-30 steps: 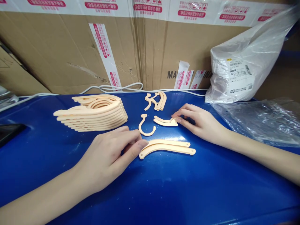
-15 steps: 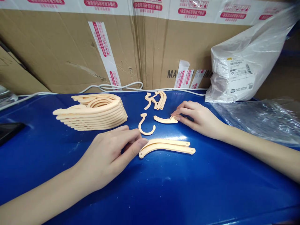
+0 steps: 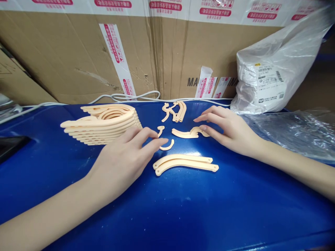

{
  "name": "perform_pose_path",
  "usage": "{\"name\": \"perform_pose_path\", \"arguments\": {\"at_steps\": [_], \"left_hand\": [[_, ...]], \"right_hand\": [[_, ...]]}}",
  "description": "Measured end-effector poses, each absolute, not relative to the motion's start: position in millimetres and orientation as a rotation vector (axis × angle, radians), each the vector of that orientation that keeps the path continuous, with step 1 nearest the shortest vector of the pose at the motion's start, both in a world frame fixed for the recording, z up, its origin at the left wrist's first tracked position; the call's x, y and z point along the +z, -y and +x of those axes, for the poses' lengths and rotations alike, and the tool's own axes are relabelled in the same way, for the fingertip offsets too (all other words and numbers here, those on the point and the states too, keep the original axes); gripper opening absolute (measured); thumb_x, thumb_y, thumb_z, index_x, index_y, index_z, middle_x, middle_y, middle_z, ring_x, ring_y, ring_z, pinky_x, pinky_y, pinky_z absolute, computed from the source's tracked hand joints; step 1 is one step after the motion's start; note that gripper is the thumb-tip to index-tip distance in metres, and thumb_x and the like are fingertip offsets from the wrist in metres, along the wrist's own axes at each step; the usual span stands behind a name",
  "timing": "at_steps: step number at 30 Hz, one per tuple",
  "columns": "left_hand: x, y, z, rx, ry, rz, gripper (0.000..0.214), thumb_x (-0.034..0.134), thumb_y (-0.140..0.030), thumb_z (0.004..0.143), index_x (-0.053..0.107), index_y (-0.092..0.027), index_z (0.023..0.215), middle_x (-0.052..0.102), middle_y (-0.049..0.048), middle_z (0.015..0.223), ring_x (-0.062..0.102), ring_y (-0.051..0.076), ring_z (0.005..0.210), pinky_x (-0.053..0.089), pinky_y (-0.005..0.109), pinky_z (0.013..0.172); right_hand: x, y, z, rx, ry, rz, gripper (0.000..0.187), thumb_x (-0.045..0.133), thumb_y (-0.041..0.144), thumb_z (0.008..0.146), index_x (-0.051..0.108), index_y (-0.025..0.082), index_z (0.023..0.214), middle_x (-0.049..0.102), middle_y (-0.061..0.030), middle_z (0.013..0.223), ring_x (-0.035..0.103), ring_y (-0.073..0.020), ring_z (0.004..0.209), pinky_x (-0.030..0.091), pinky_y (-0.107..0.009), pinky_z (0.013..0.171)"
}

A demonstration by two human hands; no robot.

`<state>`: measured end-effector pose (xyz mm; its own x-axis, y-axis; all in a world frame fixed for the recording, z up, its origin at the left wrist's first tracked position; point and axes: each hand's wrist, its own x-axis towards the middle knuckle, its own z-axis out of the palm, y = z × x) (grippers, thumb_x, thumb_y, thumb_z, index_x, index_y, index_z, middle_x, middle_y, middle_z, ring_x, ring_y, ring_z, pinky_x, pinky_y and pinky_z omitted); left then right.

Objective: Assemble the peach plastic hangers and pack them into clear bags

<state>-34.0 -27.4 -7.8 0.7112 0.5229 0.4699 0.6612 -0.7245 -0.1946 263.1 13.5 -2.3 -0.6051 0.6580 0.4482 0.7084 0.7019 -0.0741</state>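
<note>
My left hand [image 3: 128, 153] hovers over a cream plastic hanger hook [image 3: 168, 145], its thumb and index finger slightly apart and covering the hook's middle. Nearer to me lie two long curved hanger arms [image 3: 185, 164], side by side, with small holes at their ends. My right hand [image 3: 222, 127] is open, its fingers spread beside short curved hanger pieces [image 3: 184, 134]; the thumb partly hides their right end. Whether the thumb touches them I cannot tell. Behind the hands lies a small group of folded hanger parts [image 3: 176, 112].
A stack of cream folded hangers [image 3: 102, 129] stands at the left on the blue table [image 3: 167, 216]. Cardboard boxes [image 3: 78, 59] and a white cable [image 3: 136, 96] run along the back. At the right are a labelled plastic bag [image 3: 269, 76] and clear film [image 3: 290, 132]. A dark object [image 3: 13, 146] lies far left.
My left hand has moved off the end of the long arms, away from me, to the hook. My right hand has drawn back to the right and its fingers have spread from the short pieces.
</note>
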Motion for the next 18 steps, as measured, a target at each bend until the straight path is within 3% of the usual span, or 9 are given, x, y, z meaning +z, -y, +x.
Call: {"name": "perform_pose_path", "arguments": {"at_steps": [3,9,18], "left_hand": [[-7.7,19.6,-34.7,-0.426,0.74,-2.553,0.035,0.035,-0.012,0.1,0.066,-0.015,0.117,0.067,0.0106,0.112,0.058,0.027,0.098,0.046,0.038,0.079],[-4.4,15.3,-32.3,-0.302,0.603,-2.498,0.043,0.027,-0.003,0.098,0.07,-0.011,0.098,0.072,0.0111,0.096,0.061,0.026,0.093,0.044,0.037,0.075],[-1.4,20.1,-28.4,-0.379,0.597,-2.349,0.031,0.036,-0.003,0.097,0.066,-0.01,0.091,0.069,0.0081,0.084,0.059,0.023,0.083,0.042,0.032,0.068]], "right_hand": [[0.9,-9.8,261.9,-0.218,2.471,-1.037,0.026,0.045,0.032,0.099,0.063,0.021,0.115,0.063,-0.0104,0.109,0.06,-0.0258,0.1,0.046,-0.042,0.088],[0.7,-9.1,261.2,-0.252,2.484,-1.035,0.026,0.047,0.031,0.098,0.064,0.021,0.114,0.063,-0.0108,0.11,0.06,-0.0264,0.101,0.046,-0.043,0.087],[6.1,-3.4,256.8,-0.13,2.371,-1.017,0.021,0.05,0.029,0.096,0.066,0.021,0.107,0.065,-0.0097,0.106,0.061,-0.0259,0.101,0.046,-0.043,0.088]]}}
